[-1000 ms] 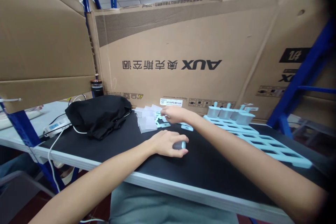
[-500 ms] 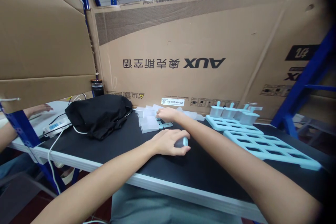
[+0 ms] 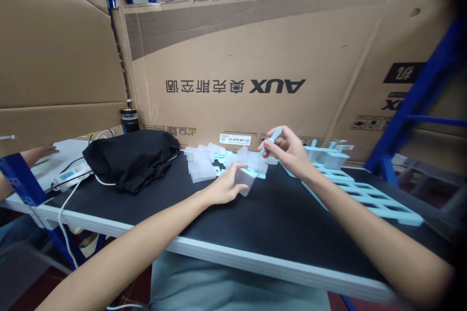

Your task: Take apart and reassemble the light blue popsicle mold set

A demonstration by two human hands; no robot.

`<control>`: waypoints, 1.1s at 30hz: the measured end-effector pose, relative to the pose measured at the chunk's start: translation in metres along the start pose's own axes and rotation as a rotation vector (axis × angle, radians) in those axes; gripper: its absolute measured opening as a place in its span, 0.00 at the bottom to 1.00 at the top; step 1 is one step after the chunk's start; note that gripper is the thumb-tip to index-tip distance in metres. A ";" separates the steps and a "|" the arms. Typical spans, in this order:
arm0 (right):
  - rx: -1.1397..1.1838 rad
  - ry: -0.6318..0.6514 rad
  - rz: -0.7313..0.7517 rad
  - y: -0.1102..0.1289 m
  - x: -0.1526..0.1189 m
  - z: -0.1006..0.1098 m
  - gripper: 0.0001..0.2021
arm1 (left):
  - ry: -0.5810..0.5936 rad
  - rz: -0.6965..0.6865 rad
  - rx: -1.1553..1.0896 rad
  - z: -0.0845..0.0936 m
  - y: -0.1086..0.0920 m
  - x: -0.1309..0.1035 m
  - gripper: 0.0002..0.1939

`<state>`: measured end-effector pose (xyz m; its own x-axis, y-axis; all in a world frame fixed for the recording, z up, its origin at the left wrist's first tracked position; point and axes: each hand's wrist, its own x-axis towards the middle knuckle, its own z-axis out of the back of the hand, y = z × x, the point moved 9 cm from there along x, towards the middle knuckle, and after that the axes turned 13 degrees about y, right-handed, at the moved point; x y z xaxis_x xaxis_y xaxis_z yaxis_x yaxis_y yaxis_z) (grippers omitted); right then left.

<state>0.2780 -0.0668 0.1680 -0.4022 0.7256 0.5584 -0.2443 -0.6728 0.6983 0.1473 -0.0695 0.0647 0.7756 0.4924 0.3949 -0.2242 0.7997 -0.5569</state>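
My left hand (image 3: 225, 187) is closed around a translucent popsicle mould (image 3: 246, 186) with a light blue top, held over the black table mat. In my right hand (image 3: 292, 151), pinched between thumb and fingers, is a light blue popsicle stick (image 3: 273, 140), raised above and to the right of the mould. Just behind my left hand lies a pile of clear mould cups (image 3: 201, 169), with flat light blue pieces (image 3: 220, 156) among them. Past my right wrist, several moulds with blue sticks (image 3: 334, 159) stand in a light blue rack, partly hidden by my arm.
Another light blue rack (image 3: 392, 211) lies at the right. A black cloth bundle (image 3: 131, 158) and a white power strip (image 3: 71, 177) sit at the left. A large cardboard sheet (image 3: 219, 48) walls the back, and a blue post (image 3: 412, 107) rises at the right.
My right hand has come up and right from the pile with a light blue popsicle stick. My left hand has turned the mould, so its cup shows below the blue top.
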 end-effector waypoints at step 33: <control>-0.908 -0.135 -0.195 -0.062 -0.023 0.017 0.28 | -0.085 0.183 0.007 0.008 0.005 -0.004 0.14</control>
<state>0.3173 -0.0395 0.1192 -0.1900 0.8096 0.5554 -0.9144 -0.3518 0.2000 0.1385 -0.0647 0.0661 0.6693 0.6567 0.3477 -0.3614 0.6965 -0.6199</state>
